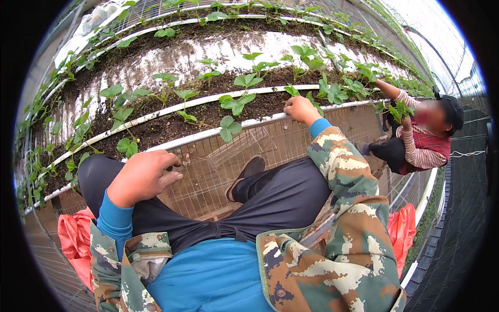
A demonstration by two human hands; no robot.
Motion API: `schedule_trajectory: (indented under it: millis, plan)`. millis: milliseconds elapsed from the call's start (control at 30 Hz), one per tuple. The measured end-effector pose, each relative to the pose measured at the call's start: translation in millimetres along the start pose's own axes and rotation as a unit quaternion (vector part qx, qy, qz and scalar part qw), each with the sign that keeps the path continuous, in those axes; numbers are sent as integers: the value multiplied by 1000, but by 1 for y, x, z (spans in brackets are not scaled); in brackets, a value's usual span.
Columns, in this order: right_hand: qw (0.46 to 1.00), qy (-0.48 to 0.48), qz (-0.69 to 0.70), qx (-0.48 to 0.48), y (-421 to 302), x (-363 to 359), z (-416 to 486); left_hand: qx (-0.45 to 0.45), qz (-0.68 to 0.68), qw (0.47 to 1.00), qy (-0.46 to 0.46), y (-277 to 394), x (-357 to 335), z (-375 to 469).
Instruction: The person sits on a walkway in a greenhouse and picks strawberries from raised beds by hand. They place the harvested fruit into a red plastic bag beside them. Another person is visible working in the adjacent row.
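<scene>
My left hand [146, 175] is held above my left knee, close to the white front rail [193, 139] of the planting bed. Its fingers are loosely curled, the thumb stands apart from them, and I see nothing in it. Over the bed's front edge reaches my right hand [303, 110], fingertips down at the dark soil [269, 107]. A small strawberry leaf [291, 90] rises just behind it. Whether the fingers pinch anything is hidden. Between my hands, young strawberry plants [237, 103] grow in the soil, and one leaf [230, 128] hangs over the rail.
A person [423, 136] crouches at the right, one hand among the plants and the other holding a bunch of strawberry plants [400, 111]. A white pipe [218, 96] runs along the bed. Wire mesh [206, 183] lies below the rail. Red plastic sheeting [401, 234] shows beside me.
</scene>
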State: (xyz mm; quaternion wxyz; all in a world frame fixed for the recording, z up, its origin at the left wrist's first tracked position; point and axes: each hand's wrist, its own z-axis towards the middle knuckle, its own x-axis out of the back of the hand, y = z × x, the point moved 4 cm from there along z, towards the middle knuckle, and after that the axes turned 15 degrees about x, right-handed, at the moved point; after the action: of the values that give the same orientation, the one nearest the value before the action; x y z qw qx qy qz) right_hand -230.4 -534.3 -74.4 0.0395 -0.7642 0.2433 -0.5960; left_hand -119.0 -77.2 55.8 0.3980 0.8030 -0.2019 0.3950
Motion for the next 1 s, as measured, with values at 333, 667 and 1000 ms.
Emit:
schedule_trajectory:
  millis: [333, 667, 1000]
  plan:
    - [993, 91, 65, 32, 33, -11, -7, -86, -166, 980, -64, 54, -39, 101]
    - [980, 154, 94, 89, 39, -34, 18, 26, -20, 995, 89, 141, -117, 271]
    - [985, 134, 101, 35, 64, -48, 19, 64, 0, 986, 151, 164, -159, 333]
